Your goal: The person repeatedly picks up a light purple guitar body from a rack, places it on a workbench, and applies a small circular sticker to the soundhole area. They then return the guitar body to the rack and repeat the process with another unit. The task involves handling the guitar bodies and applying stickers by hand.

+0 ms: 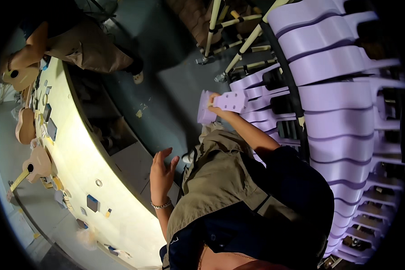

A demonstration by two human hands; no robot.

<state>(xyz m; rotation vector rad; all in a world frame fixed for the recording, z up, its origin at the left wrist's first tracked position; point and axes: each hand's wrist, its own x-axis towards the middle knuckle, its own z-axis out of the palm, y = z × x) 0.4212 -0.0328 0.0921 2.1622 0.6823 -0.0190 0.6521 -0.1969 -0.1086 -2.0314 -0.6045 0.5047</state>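
Note:
My right hand (pixel 217 106) is closed around the neck of a lilac ukulele (pixel 233 102). Its headstock, with several peg holes, points toward the rack, and part of its body shows beyond my fingers. Held out in front of my apron, it hangs near other lilac ukuleles (pixel 339 96) stacked in a long row on my right. My left hand (pixel 162 173), with a beaded bracelet at the wrist, is raised beside the table edge. Its fingers are apart and nothing is in it.
A long pale table (pixel 117 198) curves along my left, bearing a dark sanding block (pixel 92 203), a roll of tape (pixel 98 182) and a wood-coloured ukulele (pixel 37 164). At the far left a co-worker (pixel 87 47) handles another instrument. Cream-tubed racks (pixel 243 49) stand ahead.

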